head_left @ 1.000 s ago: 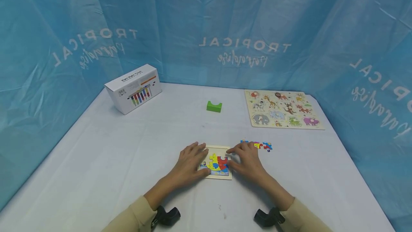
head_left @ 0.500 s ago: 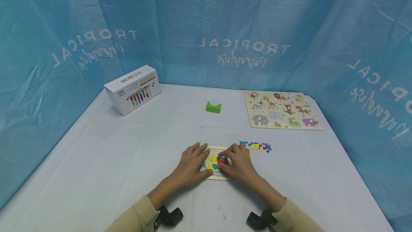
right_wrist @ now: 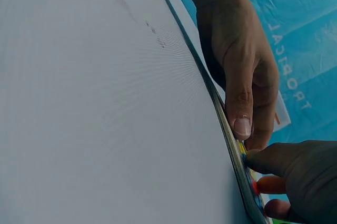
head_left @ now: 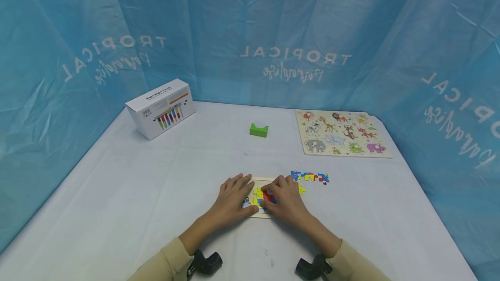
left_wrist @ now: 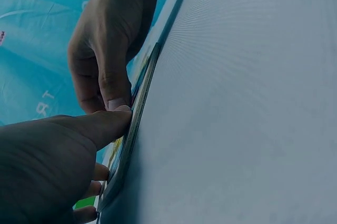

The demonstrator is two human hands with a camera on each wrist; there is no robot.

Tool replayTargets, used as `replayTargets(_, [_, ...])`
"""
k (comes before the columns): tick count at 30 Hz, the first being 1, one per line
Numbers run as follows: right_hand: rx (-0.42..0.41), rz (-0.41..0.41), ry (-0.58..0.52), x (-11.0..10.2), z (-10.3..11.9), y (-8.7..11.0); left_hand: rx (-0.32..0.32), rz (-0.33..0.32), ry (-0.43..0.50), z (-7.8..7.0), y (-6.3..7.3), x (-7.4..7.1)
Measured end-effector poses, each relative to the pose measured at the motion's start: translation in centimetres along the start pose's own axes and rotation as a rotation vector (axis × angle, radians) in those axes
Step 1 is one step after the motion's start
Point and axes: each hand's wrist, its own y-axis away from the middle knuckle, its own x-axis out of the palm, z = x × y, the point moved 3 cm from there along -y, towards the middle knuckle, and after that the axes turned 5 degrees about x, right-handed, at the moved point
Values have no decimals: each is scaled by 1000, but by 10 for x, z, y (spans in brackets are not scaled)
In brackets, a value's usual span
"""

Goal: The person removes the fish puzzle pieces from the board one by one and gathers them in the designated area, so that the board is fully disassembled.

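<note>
In the head view a small wooden jigsaw tray (head_left: 259, 180) lies on the white table between both hands. Yellow, red and blue jigsaw pieces (head_left: 257, 194) fill its lower part. My left hand (head_left: 231, 198) rests over the tray's left side, its thumb at the front edge and its fingers toward the far corner. My right hand (head_left: 287, 200) reaches over the right side, thumb and forefinger touching around the red piece (head_left: 268, 196) and covering part of it. In the right wrist view the right fingertips (right_wrist: 271, 184) press close to the coloured pieces.
Loose jigsaw pieces (head_left: 310, 177) lie just beyond the right hand, with a yellow piece (head_left: 301, 189) beside it. A green arched block (head_left: 259, 130) sits farther back. An animal peg puzzle (head_left: 341, 133) lies back right and a white box (head_left: 161, 108) back left, before blue curtains (head_left: 218, 34).
My right hand has slid left from the tray's right edge to over the red piece, uncovering the loose yellow piece. The left hand has stayed almost still on the tray.
</note>
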Motion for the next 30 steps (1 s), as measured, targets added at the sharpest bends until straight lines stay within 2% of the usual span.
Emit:
replayTargets(13, [1, -5, 53, 1, 5, 1, 8, -17, 6, -1, 0, 1])
replayTargets(20, [24, 20, 25, 1, 5, 2, 11, -23, 5, -1, 0, 0])
replayTargets(30, [27, 5, 37, 1, 5, 2, 20, -28, -2, -1, 0, 0])
